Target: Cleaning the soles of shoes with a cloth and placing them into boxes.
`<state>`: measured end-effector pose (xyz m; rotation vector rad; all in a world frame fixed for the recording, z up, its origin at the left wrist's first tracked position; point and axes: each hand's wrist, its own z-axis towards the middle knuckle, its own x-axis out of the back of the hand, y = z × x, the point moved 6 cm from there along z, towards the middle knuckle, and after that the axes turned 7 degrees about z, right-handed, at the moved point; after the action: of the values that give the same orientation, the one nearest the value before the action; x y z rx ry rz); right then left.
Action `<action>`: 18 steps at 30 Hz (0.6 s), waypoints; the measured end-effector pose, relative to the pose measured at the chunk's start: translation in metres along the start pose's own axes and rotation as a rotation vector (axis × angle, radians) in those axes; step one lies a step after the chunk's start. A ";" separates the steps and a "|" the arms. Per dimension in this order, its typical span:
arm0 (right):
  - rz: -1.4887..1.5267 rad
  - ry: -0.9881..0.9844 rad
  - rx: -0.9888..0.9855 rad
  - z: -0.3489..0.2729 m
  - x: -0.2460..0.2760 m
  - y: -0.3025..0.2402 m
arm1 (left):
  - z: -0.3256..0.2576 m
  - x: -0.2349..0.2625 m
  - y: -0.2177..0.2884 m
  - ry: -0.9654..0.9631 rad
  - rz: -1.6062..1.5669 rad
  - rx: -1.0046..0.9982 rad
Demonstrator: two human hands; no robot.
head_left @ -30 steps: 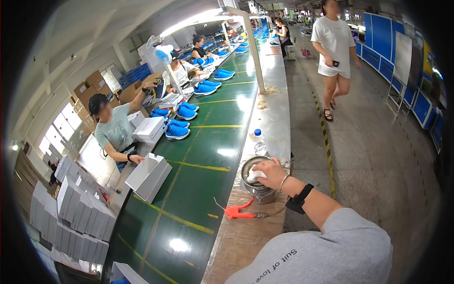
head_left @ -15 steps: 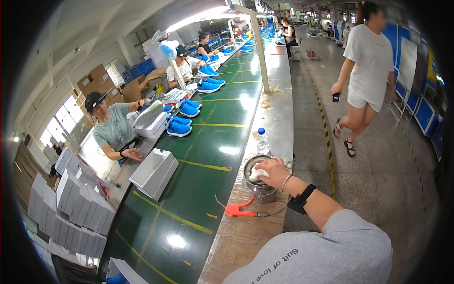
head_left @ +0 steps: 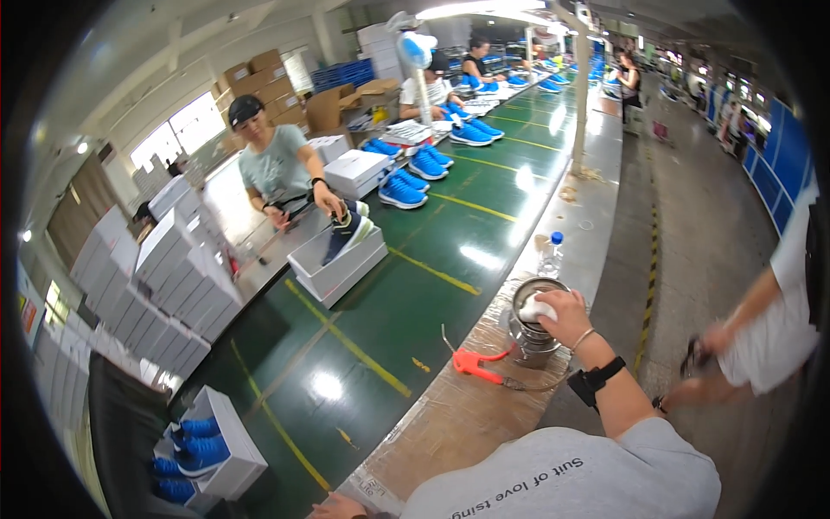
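My right hand (head_left: pixel 566 317) is closed on a wad of white cloth (head_left: pixel 538 308), pressed at the mouth of a round metal pot (head_left: pixel 529 337) on the bench. A red air blow gun (head_left: pixel 477 365) with a thin nozzle and a hose lies beside the pot, nearer to me. Just behind the pot stands a clear plastic bottle (head_left: pixel 551 255) with a blue cap. At the lower edge my left hand (head_left: pixel 339 508) lies by the bench's edge, partly cut off, its fingers seemingly stretched out with nothing visible in them.
Across the green conveyor (head_left: pixel 363 346), a co-worker (head_left: pixel 281 164) holds a dark shoe (head_left: pixel 346 238) over an open white box (head_left: pixel 341 270). Blue shoes (head_left: pixel 203 450) fill another box (head_left: pixel 246 458) at lower left. More blue shoes line the far side. A blurred person (head_left: pixel 769 329) passes at right.
My view has swung left. My right hand stays at the pot with the cloth; my left hand has come into view. The co-worker has brought a shoe to the box. The walking person has come nearer.
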<state>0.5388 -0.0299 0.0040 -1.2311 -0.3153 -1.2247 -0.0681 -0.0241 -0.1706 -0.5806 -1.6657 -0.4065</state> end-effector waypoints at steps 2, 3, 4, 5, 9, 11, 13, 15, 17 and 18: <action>0.008 -0.009 0.021 0.001 -0.002 -0.001 | -0.011 0.012 0.002 0.002 0.010 0.001; 0.009 0.000 0.019 0.001 -0.002 -0.001 | -0.015 0.017 0.000 -0.004 0.007 0.018; 0.008 0.001 0.028 0.001 -0.003 -0.002 | -0.018 0.021 -0.002 -0.011 -0.005 0.022; -0.003 0.008 0.020 -0.002 0.000 0.002 | -0.019 0.021 0.005 -0.018 -0.014 -0.001; -0.014 0.008 0.020 -0.002 -0.002 0.000 | -0.009 0.008 0.000 0.020 0.000 0.000; -0.004 0.001 0.029 -0.001 -0.006 0.000 | -0.004 0.001 -0.004 0.040 0.029 0.016; -0.013 0.021 0.033 -0.001 -0.002 0.001 | -0.004 0.000 -0.004 0.050 0.029 0.018; -0.008 0.018 0.038 0.001 -0.001 -0.001 | -0.005 0.003 -0.004 0.041 0.016 0.024; 0.003 0.008 0.049 0.003 -0.003 -0.004 | -0.008 0.006 -0.005 0.024 -0.003 0.036; 0.002 0.009 0.035 0.002 -0.001 -0.002 | -0.009 0.007 -0.001 0.013 -0.010 0.032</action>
<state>0.5378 -0.0274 0.0051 -1.1952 -0.3275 -1.2186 -0.0621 -0.0296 -0.1618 -0.5450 -1.6604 -0.3892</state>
